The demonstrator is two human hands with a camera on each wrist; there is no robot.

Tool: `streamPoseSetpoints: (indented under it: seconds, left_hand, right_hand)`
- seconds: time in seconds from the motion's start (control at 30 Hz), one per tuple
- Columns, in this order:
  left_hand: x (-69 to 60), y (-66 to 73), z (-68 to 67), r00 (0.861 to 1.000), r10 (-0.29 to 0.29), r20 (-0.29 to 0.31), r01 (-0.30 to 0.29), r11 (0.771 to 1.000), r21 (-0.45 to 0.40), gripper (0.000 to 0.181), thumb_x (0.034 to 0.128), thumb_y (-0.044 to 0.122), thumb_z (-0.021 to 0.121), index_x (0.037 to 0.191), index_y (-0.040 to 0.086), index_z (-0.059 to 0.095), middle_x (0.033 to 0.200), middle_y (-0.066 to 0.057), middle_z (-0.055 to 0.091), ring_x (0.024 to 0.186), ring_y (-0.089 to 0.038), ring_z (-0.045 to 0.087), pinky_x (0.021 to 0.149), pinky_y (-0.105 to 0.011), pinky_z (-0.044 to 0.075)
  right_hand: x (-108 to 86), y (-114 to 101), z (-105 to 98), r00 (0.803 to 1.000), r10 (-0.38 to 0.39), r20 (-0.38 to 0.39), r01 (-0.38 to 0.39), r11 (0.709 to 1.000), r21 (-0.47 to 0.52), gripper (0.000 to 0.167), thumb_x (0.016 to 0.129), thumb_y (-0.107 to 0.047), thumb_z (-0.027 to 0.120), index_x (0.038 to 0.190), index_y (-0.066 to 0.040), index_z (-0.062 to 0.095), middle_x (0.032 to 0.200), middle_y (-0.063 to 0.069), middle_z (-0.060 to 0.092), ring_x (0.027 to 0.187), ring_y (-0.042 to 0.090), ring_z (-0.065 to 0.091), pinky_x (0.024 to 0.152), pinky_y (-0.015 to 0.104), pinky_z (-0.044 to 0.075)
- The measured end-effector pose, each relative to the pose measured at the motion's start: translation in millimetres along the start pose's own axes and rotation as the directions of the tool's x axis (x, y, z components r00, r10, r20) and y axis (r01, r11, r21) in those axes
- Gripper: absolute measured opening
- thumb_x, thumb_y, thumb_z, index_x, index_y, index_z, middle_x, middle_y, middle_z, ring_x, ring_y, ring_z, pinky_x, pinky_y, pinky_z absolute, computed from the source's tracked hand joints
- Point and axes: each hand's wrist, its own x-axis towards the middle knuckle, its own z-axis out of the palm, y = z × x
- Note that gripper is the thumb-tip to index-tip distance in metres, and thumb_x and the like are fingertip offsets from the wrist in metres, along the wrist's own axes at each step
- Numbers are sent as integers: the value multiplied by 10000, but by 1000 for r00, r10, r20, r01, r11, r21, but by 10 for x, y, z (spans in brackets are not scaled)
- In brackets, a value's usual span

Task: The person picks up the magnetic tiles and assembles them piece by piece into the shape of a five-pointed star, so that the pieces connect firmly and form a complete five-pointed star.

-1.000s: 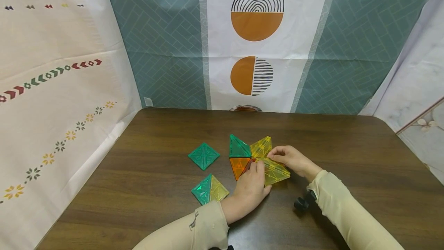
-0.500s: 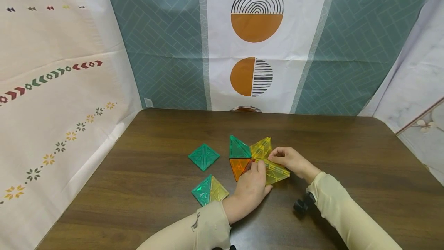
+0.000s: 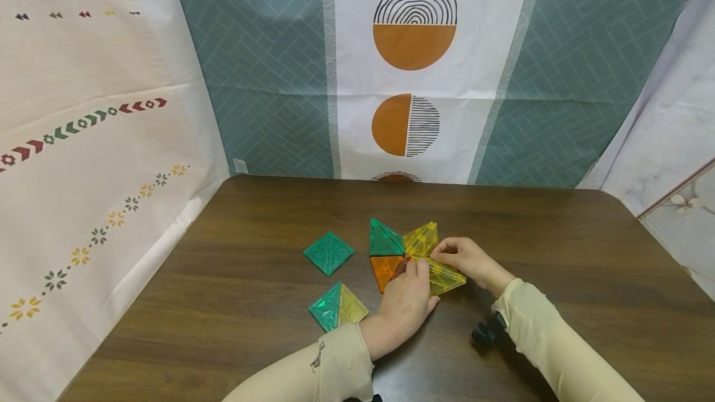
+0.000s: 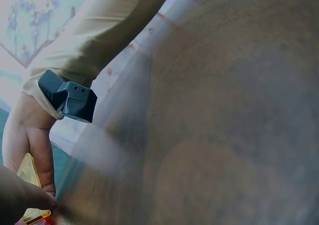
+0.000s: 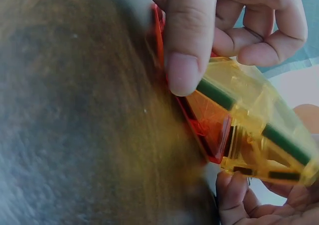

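Translucent magnetic tiles form a cluster on the brown table. A yellow triangular tile (image 3: 447,276) slopes at its near right, joined to a red tile (image 5: 209,118) beneath it. My left hand (image 3: 404,304) holds this red and yellow part, its thumb against the red tile and the other fingers curled above. My right hand (image 3: 468,259) pinches a yellow tile's edge from the right; some of its fingertips are hidden. A green tile (image 3: 385,238), an orange tile (image 3: 386,270) and another yellow tile (image 3: 421,239) make up the rest of the cluster.
Left of the cluster lies a green diamond of two tiles (image 3: 328,253). Nearer sits a green and yellow tile pair (image 3: 338,307), close to the left sleeve. A black wrist camera (image 3: 487,330) hangs below the right sleeve. Patterned curtains (image 3: 268,79) border the table (image 3: 223,303).
Both hands stay almost in place on the tiles. The near yellow tile's right corner has shifted very slightly left. The whole head view has moved down a little.
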Motion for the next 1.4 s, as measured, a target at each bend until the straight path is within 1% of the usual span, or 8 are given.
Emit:
streamPoseSetpoints:
  seconds: [0.23, 0.57, 0.7, 0.83, 0.9, 1.03, 1.23, 1.4]
  left_hand:
    - [-2, 4, 4, 1000, 11, -28, -11, 1000, 15, 569, 717, 487, 809, 928, 101, 449, 768, 4, 520, 515, -94, 540, 417, -182, 416]
    - [4, 4, -9, 1000, 14, -19, -13, 1000, 16, 545, 741, 498, 787, 923, 105, 456, 752, 5, 509, 521, -94, 535, 414, -178, 409]
    - [6, 7, -21, 1000, 6, -7, -6, 1000, 2, 539, 749, 495, 781, 933, 103, 461, 743, 5, 505, 514, -96, 533, 412, -177, 405]
    - [13, -26, -57, 1000, 21, 15, -21, 1000, -4, 550, 759, 524, 759, 970, 100, 480, 772, 2, 540, 492, -92, 525, 413, -172, 407]
    - [24, -62, -105, 999, 32, 38, -31, 999, -33, 547, 767, 526, 750, 981, 97, 487, 796, -2, 560, 481, -89, 515, 408, -165, 394]
    - [48, -168, -240, 995, 52, 90, -39, 990, -137, 514, 792, 478, 748, 995, 84, 488, 840, -19, 578, 485, -93, 510, 402, -157, 366]
    - [58, -409, -440, 990, 68, 127, -36, 969, -243, 482, 790, 448, 759, 987, 102, 487, 844, -13, 566, 559, -101, 540, 456, -175, 403]
    - [16, -630, -587, 973, 158, 169, -104, 951, -291, 473, 789, 415, 770, 1007, 89, 505, 840, -5, 517, 587, -66, 464, 479, -151, 363]
  right_hand:
    - [-22, -1, -2, 1000, -9, -4, 9, 1000, -15, 180, 924, -81, 605, 996, 81, 637, 929, 104, 637, 815, 130, 537, 698, 217, 492]
    - [-49, -5, -19, 1000, -27, 12, 27, 999, -22, 202, 934, -109, 602, 1004, 77, 641, 932, 116, 643, 802, 132, 535, 680, 219, 490]
    - [-58, -9, -24, 1000, -27, 14, 27, 999, -21, 210, 936, -117, 604, 1006, 77, 642, 927, 110, 644, 792, 130, 529, 671, 220, 485]
    - [-55, -2, -45, 1000, -23, 18, 24, 999, -36, 214, 931, -133, 614, 1007, 65, 648, 925, 104, 643, 782, 137, 520, 667, 230, 478]
    - [-57, -3, -66, 1000, -22, 16, 23, 999, -46, 222, 931, -146, 618, 1015, 57, 653, 931, 112, 642, 767, 146, 511, 650, 236, 473]
    - [-78, -28, -112, 1000, -19, 10, 20, 998, -58, 240, 933, -163, 618, 1037, 49, 657, 962, 139, 639, 745, 167, 498, 610, 247, 468]
    - [-154, -120, -181, 999, -45, -20, 43, 996, -78, 264, 948, -183, 602, 1072, 46, 644, 1010, 184, 643, 801, 202, 546, 663, 291, 518]
    - [-251, -236, -215, 994, -75, -79, 65, 991, -113, 299, 947, -234, 611, 1103, 21, 633, 1025, 180, 644, 801, 231, 550, 676, 330, 521]
